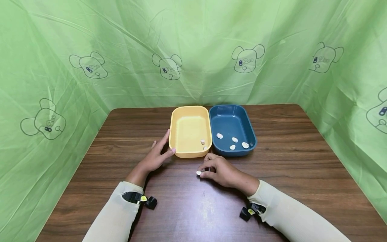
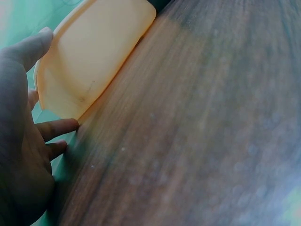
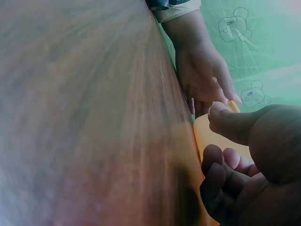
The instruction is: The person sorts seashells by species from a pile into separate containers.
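Observation:
My right hand (image 1: 225,173) is low over the table in front of the trays, with a small white shell (image 1: 198,172) pinched at the tips of its thumb and forefinger. Its other fingers curl toward the blue tray's near side. The left hand (image 1: 155,158) rests against the left side of a yellow tray (image 1: 190,155), fingers extended and thumb at the near left corner. Two small pale brownish pieces (image 1: 203,142) lie in that tray's near right corner. Against its right side stands a blue tray (image 1: 232,153) with several white shells (image 1: 234,139) on its floor.
Both trays stand toward the far edge of a dark wood-grain table (image 1: 290,151). A green curtain (image 1: 199,30) printed with bear heads hangs behind and along both sides. Each wrist wears a black strap with a small camera (image 1: 150,202).

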### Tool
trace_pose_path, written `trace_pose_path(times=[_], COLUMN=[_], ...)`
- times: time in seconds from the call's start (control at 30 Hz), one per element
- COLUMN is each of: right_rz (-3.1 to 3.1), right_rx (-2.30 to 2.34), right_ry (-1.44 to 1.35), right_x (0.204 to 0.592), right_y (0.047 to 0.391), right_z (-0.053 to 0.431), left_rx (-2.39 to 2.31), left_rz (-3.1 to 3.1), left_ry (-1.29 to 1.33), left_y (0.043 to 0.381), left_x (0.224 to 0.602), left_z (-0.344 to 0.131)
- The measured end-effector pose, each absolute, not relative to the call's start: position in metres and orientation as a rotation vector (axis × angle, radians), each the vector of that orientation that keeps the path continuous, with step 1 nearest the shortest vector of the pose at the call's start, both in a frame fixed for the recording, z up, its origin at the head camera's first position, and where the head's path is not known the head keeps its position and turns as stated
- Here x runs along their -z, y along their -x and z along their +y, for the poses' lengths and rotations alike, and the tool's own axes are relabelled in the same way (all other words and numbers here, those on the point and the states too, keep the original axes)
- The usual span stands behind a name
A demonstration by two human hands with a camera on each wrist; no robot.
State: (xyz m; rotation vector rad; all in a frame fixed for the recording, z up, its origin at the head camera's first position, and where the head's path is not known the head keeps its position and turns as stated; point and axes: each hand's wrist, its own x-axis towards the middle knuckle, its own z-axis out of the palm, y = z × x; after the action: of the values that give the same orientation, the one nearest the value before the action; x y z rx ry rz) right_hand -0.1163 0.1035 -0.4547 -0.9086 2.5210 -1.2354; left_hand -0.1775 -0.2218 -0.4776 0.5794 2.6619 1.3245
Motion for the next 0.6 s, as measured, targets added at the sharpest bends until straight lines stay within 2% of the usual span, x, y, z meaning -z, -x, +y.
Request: trace_pose_path(times=[0.6], right_rz=[2.59], right_rx=[1.187], right_ry=[0.95], right_x=[0.437], right_y=[0.11], right_z=[0.099], left_rx=[-1.329], left_rz=[2.66], left_ry=[-0.575], left_y=[0.177], left_x=[0.476], left_z=[-0.221])
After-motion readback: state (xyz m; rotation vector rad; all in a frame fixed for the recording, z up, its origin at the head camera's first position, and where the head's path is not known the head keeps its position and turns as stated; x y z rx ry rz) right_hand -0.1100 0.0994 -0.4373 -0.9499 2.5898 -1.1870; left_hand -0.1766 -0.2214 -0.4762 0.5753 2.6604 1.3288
